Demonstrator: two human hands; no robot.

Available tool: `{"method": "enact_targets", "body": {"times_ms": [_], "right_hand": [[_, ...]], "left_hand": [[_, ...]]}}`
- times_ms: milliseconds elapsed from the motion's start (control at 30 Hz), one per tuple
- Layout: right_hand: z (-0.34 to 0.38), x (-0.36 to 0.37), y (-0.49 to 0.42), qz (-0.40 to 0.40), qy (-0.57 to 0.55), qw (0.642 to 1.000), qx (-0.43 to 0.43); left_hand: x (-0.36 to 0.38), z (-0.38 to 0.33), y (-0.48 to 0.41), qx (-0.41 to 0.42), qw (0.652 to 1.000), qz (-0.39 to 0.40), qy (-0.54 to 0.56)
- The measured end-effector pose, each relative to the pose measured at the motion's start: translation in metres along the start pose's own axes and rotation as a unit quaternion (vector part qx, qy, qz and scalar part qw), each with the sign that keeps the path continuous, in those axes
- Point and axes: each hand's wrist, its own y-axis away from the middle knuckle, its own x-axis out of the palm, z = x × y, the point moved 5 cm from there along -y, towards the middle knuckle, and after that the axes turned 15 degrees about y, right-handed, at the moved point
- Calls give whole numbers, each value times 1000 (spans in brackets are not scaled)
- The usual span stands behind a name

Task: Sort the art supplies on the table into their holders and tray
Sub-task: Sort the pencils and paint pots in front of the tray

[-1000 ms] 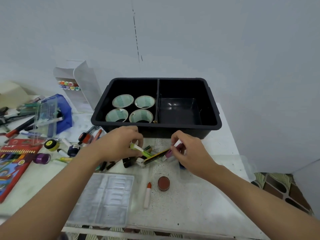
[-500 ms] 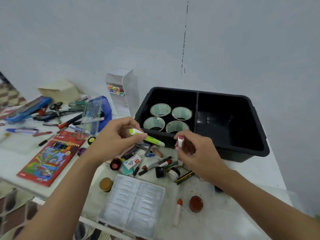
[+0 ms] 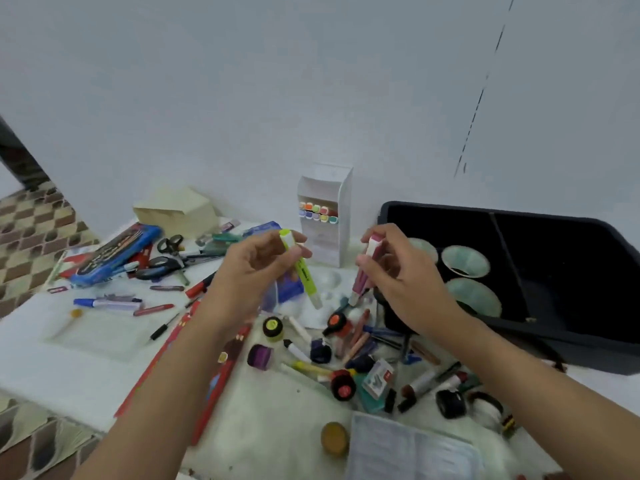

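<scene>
Green highlighter point(image 3: 304, 278) is up in the air over the counter point(image 3: 277, 427), and the fingers point(image 3: 266, 237) of the left hand point(image 3: 252, 271) pinch it tight near its top. Pink marker point(image 3: 362, 282) is just beside it, held the same way by the curled fingers of the right hand point(image 3: 405, 282). Under them lie lots of pens point(image 3: 107, 303) and little paint pots point(image 3: 272, 327), and the black tray point(image 3: 588, 355) with paper cups point(image 3: 465, 261) sits to the right.

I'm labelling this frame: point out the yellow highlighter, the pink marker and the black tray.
yellow highlighter point(image 3: 304, 279), head view, middle of its barrel
pink marker point(image 3: 360, 285), head view, lower pink barrel
black tray point(image 3: 450, 208), head view, far rim
</scene>
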Motion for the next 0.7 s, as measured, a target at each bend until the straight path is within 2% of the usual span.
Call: {"method": "enact_targets", "body": {"times_ms": [200, 367, 533, 700], "right_hand": [[21, 42, -42, -107, 20, 993, 38], [26, 49, -57, -199, 74, 977, 20], [31, 46, -66, -242, 125, 962, 15], [28, 45, -77, -235, 179, 955, -7]], "left_hand": [[-49, -4, -50, 13, 997, 76, -30], [-63, -22, -82, 70, 990, 115, -37], [-67, -25, -103, 106, 987, 120, -15], [-61, -27, -113, 123, 981, 146, -12]]}}
